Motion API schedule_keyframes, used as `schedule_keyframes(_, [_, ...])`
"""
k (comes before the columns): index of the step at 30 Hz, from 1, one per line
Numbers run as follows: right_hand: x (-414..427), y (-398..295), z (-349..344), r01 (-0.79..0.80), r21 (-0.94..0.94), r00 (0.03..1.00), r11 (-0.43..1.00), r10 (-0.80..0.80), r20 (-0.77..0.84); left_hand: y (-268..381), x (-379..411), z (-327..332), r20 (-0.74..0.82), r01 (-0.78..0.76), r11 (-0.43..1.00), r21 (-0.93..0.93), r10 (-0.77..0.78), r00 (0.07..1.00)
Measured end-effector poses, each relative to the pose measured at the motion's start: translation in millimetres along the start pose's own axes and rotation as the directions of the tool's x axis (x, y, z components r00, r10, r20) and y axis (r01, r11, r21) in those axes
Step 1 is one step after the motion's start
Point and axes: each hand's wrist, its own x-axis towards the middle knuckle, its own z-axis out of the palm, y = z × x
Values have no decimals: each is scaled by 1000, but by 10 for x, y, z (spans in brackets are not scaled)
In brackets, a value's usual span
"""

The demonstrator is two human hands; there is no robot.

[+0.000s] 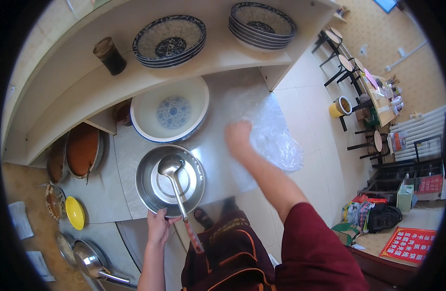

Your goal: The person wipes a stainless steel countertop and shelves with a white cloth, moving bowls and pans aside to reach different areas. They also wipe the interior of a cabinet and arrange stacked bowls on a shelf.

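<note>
My left hand grips the near rim of a round stainless steel basin, thumb on the rim. Inside the basin rests a metal ladle; its reddish handle juts over the near rim towards my apron. My right hand is blurred, fingers curled, over the grey worktop beside a sheet of clear plastic film. Whether it pinches the film is unclear. Just beyond the steel basin stands a large white enamel basin with a blue rim, seemingly holding clear liquid over a blue floral pattern.
Above the worktop, a shelf bears stacked patterned bowls, more stacked bowls and a dark cup. To the left are a pot of red-brown sauce, a yellow bowl and a steel pan. Stools stand right.
</note>
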Motion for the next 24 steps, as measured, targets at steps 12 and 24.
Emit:
schedule_keyframes(12, [-288,115,342,418,250,893,873,-345,-289,28,-17,-16,16,25,1000,-20,-24,1000])
schedule_keyframes(24, [-2262,-392,289,533,391,820,751,-343,-459,44,-69,27,-31,46,995,-86,-49,998])
